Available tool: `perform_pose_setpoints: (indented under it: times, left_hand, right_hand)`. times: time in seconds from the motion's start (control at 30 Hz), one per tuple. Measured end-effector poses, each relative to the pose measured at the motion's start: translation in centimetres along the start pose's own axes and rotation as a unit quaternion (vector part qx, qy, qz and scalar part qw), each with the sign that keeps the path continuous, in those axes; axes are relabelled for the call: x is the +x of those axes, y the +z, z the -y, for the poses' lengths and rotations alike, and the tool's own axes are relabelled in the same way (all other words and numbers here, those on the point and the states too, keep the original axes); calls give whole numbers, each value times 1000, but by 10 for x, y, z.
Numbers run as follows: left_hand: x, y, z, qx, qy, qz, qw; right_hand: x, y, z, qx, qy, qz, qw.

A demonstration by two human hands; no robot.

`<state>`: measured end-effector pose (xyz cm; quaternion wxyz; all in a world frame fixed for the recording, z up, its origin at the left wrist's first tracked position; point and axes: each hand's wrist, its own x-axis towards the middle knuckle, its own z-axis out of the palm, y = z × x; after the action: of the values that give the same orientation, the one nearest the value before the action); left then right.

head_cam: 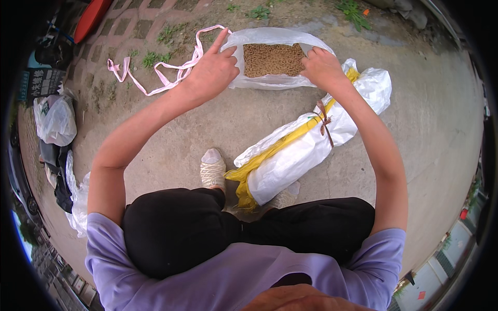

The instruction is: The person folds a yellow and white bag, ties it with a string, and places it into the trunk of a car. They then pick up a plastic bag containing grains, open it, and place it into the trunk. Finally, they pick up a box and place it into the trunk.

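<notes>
A translucent white plastic bag (272, 35) lies on the concrete in front of me, its mouth stretched wide. Inside it is a rectangular mass of brown, pellet-like material (273, 60). My left hand (216, 70) grips the left side of the bag's rim, index finger pointing outward. On the opposite side, my right hand (323, 69) has its fingers curled over the rim. A pink-and-white fabric strap (165, 82) trails loosely from beside my left hand. Under my right forearm runs a long white woven sack (291, 159) with a yellow stripe, tied around with a brown cord (325, 122).
My feet in patterned shoes (213, 169) stand close to the sack's near end. Stuffed plastic bags (58, 120) and dark cloth (58, 167) lie at the left. A red object (90, 21) is at the upper left. Weeds (353, 14) grow along the far edge.
</notes>
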<state>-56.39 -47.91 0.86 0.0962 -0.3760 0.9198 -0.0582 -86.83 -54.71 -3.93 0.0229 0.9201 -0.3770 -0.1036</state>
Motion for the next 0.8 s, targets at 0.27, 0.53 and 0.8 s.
perform_pose_setpoints:
  times: [0.27, 0.53, 0.8]
  left_hand:
    - [3, -8, 3, 68, 21, -10, 997]
    - [47, -74, 65, 45, -27, -264, 963]
    - [33, -2, 27, 30, 3, -198, 980]
  right_hand:
    - [1, 10, -14, -47, -16, -143, 988]
    - [12, -56, -82, -136, 68, -294, 944]
    - [-15, -20, -46, -62, 58, -208, 974]
